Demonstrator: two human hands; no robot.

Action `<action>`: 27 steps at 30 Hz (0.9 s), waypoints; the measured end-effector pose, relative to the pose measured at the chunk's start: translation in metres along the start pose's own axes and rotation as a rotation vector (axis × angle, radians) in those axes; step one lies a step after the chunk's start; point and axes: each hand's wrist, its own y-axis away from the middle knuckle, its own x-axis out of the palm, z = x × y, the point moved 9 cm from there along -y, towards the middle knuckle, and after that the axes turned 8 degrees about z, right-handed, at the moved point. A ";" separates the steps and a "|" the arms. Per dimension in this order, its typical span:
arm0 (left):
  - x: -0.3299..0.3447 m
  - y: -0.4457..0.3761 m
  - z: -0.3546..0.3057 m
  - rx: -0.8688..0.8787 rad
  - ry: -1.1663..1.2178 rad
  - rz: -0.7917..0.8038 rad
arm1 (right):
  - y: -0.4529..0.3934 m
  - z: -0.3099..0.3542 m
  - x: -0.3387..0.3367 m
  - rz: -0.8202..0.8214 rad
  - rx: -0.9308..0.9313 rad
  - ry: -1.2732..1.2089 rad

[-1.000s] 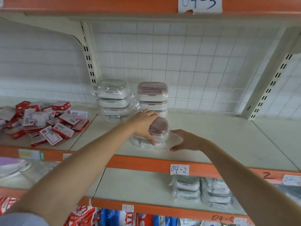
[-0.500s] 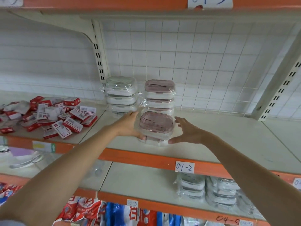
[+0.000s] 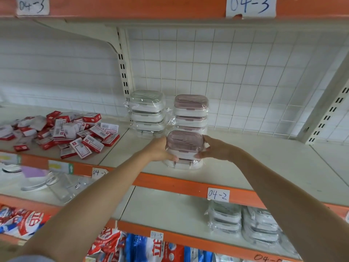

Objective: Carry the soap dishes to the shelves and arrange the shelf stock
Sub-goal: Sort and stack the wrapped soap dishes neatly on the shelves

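Note:
A short stack of wrapped pink-lidded soap dishes (image 3: 185, 142) stands near the front of the cream shelf (image 3: 255, 167) labelled 04-2. My left hand (image 3: 160, 150) grips its left side and my right hand (image 3: 213, 148) grips its right side, fingers curled round the top dish. Behind it rises a taller pink-lidded stack (image 3: 190, 112), and left of that a grey-lidded stack (image 3: 147, 112), both against the wire-grid back panel.
A heap of small red-and-white boxes (image 3: 62, 133) lies on the shelf's left part. More wrapped dishes (image 3: 243, 222) sit on the shelf below, with glass jars (image 3: 60, 186) at lower left. A slotted upright (image 3: 123, 72) and a slanted bracket (image 3: 328, 112) flank the bay.
My left hand slid from the top of the front stack to its left side. My right hand came in from the right and closed on the stack's other side. The camera moved closer.

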 end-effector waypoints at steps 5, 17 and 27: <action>-0.002 0.006 -0.014 -0.019 -0.037 -0.066 | 0.006 -0.001 -0.003 -0.060 0.091 0.127; -0.009 0.076 -0.027 -0.142 -0.543 -0.023 | 0.055 0.028 -0.008 -0.167 0.132 0.600; 0.031 0.136 -0.046 -0.074 -0.885 0.019 | 0.103 0.057 0.070 -0.117 -0.038 0.798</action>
